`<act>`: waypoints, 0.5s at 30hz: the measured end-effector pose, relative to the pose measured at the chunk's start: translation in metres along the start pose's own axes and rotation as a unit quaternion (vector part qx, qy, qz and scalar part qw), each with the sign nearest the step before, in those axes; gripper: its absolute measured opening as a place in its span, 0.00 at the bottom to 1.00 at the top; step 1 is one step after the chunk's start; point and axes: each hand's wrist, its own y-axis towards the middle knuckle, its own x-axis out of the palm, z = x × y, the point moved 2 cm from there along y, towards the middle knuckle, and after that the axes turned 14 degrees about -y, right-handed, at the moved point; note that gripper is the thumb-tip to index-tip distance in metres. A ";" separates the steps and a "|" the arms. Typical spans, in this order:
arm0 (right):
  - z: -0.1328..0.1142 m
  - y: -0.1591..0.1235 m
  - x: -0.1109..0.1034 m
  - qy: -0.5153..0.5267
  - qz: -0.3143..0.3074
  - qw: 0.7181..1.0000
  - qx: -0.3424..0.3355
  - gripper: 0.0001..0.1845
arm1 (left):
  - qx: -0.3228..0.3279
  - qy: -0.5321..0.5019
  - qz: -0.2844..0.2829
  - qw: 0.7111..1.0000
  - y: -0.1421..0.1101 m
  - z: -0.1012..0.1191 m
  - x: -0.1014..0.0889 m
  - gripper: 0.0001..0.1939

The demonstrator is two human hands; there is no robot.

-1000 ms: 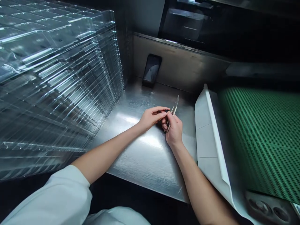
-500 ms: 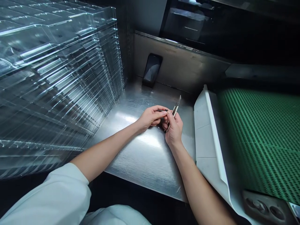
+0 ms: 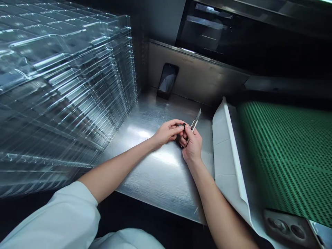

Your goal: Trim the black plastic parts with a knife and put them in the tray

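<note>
My right hand (image 3: 192, 143) is closed around a utility knife (image 3: 195, 121), whose bare blade points up and away from me. Between the fingertips of my left hand (image 3: 167, 132) is a small black piece (image 3: 184, 125), too small to name. Thumb and index finger of the left hand pinch it right beside the right thumb, so the two hands almost touch. Both are held over a shiny metal work surface (image 3: 155, 180). The knife's lower handle is hidden in the right palm.
Stacked clear plastic trays (image 3: 77, 83) rise on the left. A dark phone (image 3: 167, 80) leans against the metal back wall (image 3: 202, 72). To the right stand a white guard (image 3: 228, 145) and a green conveyor belt (image 3: 290, 155), with a dark screen (image 3: 204, 31) behind.
The left fingertips have drawn slightly back, so the black piece shows more clearly. The knife stays in the right hand, and the camera view has shifted a little.
</note>
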 end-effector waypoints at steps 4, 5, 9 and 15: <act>0.001 -0.001 0.001 -0.011 0.008 1.000 0.000 0.28 | -0.005 0.003 0.014 1.000 0.000 0.001 -0.002 0.25; 0.001 -0.001 0.001 -0.014 0.012 1.000 -0.001 0.28 | -0.009 0.003 0.015 1.000 0.000 0.002 -0.002 0.25; 0.001 -0.001 0.000 -0.040 0.030 0.998 -0.025 0.27 | -0.016 -0.010 0.012 1.000 0.000 0.004 -0.004 0.26; -0.001 -0.003 -0.002 -0.086 0.052 0.992 -0.073 0.24 | -0.028 -0.029 0.013 0.999 0.001 0.004 -0.006 0.27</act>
